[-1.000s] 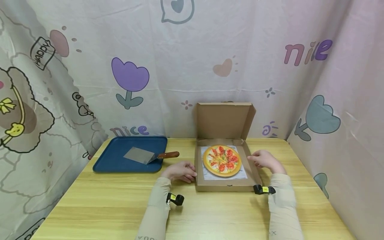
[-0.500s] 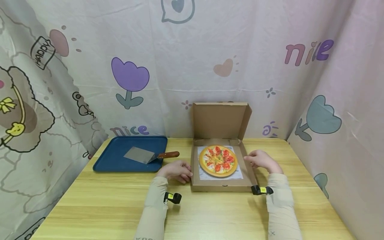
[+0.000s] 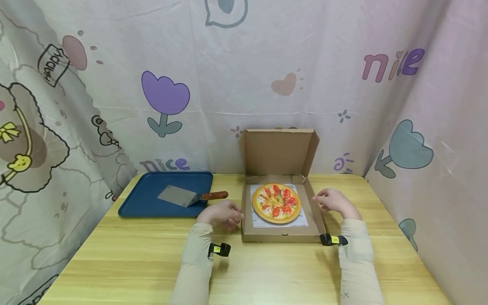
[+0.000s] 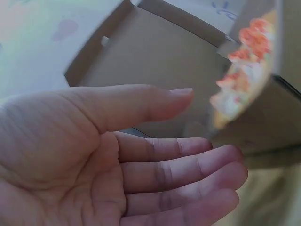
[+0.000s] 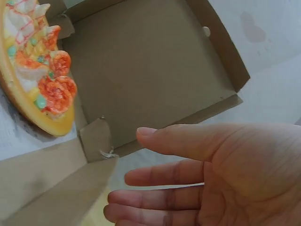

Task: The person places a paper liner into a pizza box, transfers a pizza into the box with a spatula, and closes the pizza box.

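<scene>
An opened cardboard pizza box [image 3: 282, 237] stands on the table with its lid [image 3: 280, 151] raised at the back. Inside it a pizza [image 3: 276, 203] with red and white toppings lies on a printed paper sheet [image 3: 263, 223]. My left hand [image 3: 221, 214] is beside the box's left wall, and the left wrist view has its fingers [image 4: 183, 176] loosely extended with nothing between them and the thumb. Close to the right wall is my right hand [image 3: 335, 202]. In the right wrist view its thumb and fingers [image 5: 160, 197] are spread apart, holding nothing.
On the left of the table lies a blue tray [image 3: 141, 203]. A pizza server [image 3: 179, 196] with a wooden handle rests on it, the handle reaching past the tray's right edge. A printed curtain [image 3: 228, 84] hangs behind the wooden table [image 3: 133, 262].
The box with the pizza has shifted slightly left, both hands moving along with it. Over the last half second the box has stayed put, and the right fingers have come off its wall.
</scene>
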The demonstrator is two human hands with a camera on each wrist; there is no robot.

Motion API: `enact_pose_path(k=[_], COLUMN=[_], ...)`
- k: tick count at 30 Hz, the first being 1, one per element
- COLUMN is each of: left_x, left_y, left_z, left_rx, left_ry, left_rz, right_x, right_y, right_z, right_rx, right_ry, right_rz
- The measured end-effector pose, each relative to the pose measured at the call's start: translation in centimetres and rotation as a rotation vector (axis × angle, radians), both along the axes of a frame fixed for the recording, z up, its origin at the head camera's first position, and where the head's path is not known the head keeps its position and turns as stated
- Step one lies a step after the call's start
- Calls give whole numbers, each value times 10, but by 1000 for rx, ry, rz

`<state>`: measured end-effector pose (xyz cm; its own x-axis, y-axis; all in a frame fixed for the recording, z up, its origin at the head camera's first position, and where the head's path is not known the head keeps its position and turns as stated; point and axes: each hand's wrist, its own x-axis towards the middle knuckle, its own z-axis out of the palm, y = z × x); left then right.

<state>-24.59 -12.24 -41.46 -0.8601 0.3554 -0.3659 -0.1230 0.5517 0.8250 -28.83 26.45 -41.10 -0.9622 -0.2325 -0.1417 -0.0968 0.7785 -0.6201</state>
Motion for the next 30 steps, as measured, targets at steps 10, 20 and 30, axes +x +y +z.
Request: enact_pose_path(k=[10,20,30], left_x=[3,-13,-63], left_y=[5,2,-14], left_z=[37,76,105], left_rx=[-79,-270,-299], left_ry=[203,489,468], left_rz=[28,80,121], right_x=[2,-9,-44], right_y=[11,21,25], right_z=[18,39,58], right_rx=[-27,-107,-62], right_ry=[159,356,251], right_rz=[-48,-138,-124])
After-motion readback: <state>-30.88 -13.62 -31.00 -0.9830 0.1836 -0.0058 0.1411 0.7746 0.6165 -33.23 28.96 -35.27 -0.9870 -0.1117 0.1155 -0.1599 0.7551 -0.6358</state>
